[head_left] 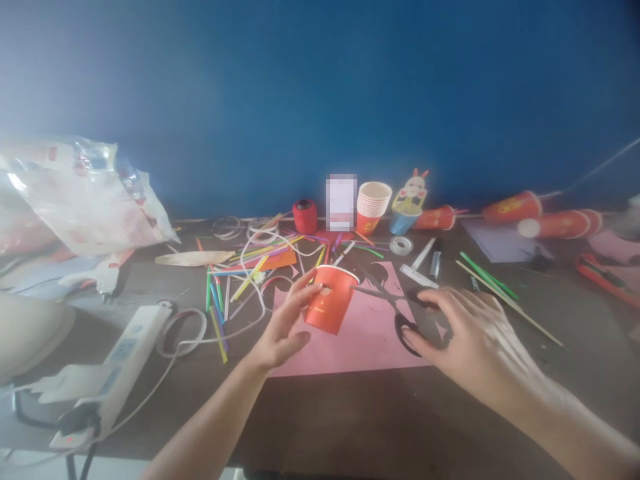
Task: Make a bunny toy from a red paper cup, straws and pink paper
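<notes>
An orange-red paper cup [331,303], slightly tilted, is gripped by my left hand [287,327], whose fingers lie along its left side. My right hand [465,327] has thumb and fingers in the black handles of a pair of scissors [387,295]. The blades point left and reach the cup's right side near the rim; whether they touch it I cannot tell. Below both hands lies a pink paper sheet [345,357] with rounded pieces cut out of its upper edge.
Colourful straws [215,327] lie left of the pink sheet, near a white power strip [133,353] with a trailing cable and a glue gun [103,273]. Behind stand stacked paper cups [374,200] and a blue cup with a rabbit figure [405,217]. Wooden skewers [520,310] lie at right.
</notes>
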Available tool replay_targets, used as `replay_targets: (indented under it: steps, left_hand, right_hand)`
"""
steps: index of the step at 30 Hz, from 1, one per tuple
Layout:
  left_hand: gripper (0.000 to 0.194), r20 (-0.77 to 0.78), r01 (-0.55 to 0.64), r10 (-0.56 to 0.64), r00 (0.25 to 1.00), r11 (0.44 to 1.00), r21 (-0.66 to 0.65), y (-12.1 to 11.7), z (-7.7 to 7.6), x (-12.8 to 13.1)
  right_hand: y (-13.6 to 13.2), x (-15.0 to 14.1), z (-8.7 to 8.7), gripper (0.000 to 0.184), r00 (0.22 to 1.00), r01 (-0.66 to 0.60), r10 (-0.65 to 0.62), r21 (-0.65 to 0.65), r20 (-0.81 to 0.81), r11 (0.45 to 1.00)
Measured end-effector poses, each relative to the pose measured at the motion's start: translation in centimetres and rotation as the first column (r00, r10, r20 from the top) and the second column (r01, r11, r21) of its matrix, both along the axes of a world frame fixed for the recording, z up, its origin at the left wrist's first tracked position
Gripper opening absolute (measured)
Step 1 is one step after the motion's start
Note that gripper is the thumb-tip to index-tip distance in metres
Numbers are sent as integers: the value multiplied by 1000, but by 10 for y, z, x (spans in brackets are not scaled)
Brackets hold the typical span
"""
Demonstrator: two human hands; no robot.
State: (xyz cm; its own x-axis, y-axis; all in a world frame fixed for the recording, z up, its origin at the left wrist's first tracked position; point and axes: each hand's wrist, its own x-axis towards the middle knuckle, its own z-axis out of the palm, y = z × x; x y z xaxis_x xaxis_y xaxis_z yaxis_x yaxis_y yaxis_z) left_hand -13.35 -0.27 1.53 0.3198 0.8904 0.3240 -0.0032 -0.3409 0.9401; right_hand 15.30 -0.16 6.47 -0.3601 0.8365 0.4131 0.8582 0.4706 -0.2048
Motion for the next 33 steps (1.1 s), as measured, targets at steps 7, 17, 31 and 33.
replay_targets:
  steps: [7,17,31,33]
  left_hand:
    - [49,389,-17,197,900,907,-420,2,-12,15]
    - [70,-27,-278,277,960,948,-156,1,-19,10]
    - [75,-107,-366,460,882,808,461,1,-22,13]
    - [73,-109,-366,464,879,802,472,1,-22,13]
  right_hand:
    - [-1,-4,-5,32,995,-33,21,120,98,992]
    - [-6,-9,-8,32,998,-38,29,-151,-63,988]
    - [-5,-7,3,20,957,-166,-47,-673,-286,721]
    - [-7,-6,2,21,958,-155,-50,-653,-283,741]
